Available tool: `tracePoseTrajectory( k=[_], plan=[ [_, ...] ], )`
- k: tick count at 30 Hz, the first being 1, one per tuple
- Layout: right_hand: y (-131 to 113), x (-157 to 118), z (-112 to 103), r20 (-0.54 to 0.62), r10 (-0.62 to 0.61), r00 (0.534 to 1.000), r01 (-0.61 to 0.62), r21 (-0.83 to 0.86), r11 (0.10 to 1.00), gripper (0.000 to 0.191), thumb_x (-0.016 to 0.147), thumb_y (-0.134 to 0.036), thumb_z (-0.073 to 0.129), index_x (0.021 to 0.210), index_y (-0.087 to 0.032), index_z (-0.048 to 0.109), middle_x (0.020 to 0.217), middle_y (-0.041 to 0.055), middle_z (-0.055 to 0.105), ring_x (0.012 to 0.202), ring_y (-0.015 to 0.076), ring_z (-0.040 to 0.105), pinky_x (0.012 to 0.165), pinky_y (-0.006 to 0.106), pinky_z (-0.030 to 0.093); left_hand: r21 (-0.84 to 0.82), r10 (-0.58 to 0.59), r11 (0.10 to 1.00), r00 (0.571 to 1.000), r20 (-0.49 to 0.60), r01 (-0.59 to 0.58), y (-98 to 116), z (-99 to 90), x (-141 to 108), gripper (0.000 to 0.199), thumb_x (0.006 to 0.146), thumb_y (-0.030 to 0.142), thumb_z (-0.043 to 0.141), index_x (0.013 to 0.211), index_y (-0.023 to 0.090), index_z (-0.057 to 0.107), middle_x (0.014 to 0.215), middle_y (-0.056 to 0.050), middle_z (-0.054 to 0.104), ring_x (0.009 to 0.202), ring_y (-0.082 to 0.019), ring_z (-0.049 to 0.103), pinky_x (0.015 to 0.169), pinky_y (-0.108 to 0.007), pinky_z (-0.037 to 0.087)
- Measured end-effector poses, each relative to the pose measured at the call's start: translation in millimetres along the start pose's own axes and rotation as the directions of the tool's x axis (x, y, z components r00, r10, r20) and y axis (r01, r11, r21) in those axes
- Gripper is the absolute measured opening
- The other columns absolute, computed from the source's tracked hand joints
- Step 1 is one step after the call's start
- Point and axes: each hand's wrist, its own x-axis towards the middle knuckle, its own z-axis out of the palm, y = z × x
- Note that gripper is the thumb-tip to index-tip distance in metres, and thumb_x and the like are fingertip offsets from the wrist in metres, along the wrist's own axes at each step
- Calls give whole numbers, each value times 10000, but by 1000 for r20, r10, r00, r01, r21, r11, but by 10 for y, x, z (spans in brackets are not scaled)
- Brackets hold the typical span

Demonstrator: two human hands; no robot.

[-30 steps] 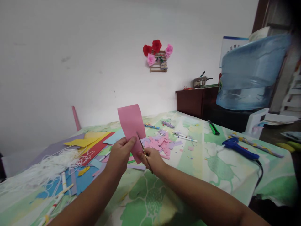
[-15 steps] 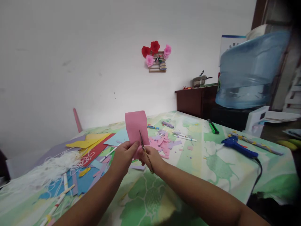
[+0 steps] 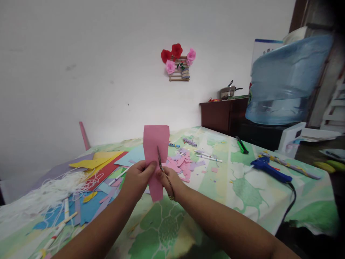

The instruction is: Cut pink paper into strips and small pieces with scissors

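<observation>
My left hand (image 3: 140, 177) pinches a strip of pink paper (image 3: 155, 138) by its left edge, holding it upright above the table. The lower end of the paper hangs below my fingers. My right hand (image 3: 171, 181) is closed on a pair of scissors (image 3: 159, 157), their blades pointing up against the paper. Part of the handles is hidden by my fingers. Just beyond my hands lies a pile of pink and purple paper scraps (image 3: 183, 163).
White string (image 3: 51, 189) and coloured paper sheets (image 3: 105, 162) spread on the left. A blue glue gun (image 3: 272, 169), a green utility knife (image 3: 242, 145) and a decorated stick (image 3: 291, 165) lie on the right. A large water bottle (image 3: 280, 82) stands behind.
The scissors remain against the pink paper, and its lower end now shows beneath my hands. The right side of the paper is narrower near the scissors. The view has shifted slightly.
</observation>
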Motion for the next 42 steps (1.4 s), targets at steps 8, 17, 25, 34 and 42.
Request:
tracePoseTrajectory(
  k=[8, 17, 25, 34, 42],
  plan=[
    [4, -8, 51, -63, 38, 997, -37, 10, 999, 372, 698, -502, 382, 644, -137, 430, 535, -26, 374, 482, 71, 355, 418, 178, 290, -1, 29, 1000, 995, 91, -29, -31, -16, -6, 264, 628, 390, 488, 626, 144, 583, 540, 7, 554, 543, -141, 485, 497, -226, 345],
    [-114, -6, 25, -161, -6, 987, -13, -118, 993, 315, 684, -412, 434, 522, -147, 378, 479, -39, 324, 474, 70, 318, 393, 178, 231, -106, -51, 992, 994, 97, 61, -25, 50, -30, 250, 613, 375, 508, 611, 137, 584, 498, 24, 532, 508, -115, 447, 485, -208, 340],
    [-171, -8, 1, -157, -52, 986, 25, -170, 985, 319, 655, -428, 460, 516, -146, 404, 474, -36, 345, 480, 74, 316, 383, 169, 236, -134, -115, 983, 989, 95, 127, -5, 55, -48, 255, 578, 389, 538, 581, 137, 576, 500, 14, 554, 514, -128, 476, 498, -219, 356],
    [-100, -9, 17, -105, -17, 994, 8, -83, 997, 352, 679, -445, 423, 522, -131, 445, 489, -26, 338, 464, 69, 295, 392, 177, 238, -72, -68, 994, 991, 113, 76, -44, 32, -39, 281, 602, 415, 509, 525, 149, 556, 475, 15, 523, 499, -131, 463, 487, -222, 349],
    [-151, -15, 26, -144, -10, 990, 0, -69, 998, 397, 651, -504, 414, 473, -151, 370, 457, -40, 287, 443, 64, 268, 370, 181, 210, -94, -86, 991, 985, 150, 100, -59, 29, -25, 286, 598, 426, 519, 533, 153, 570, 484, 14, 544, 504, -128, 471, 493, -213, 355]
  ],
)
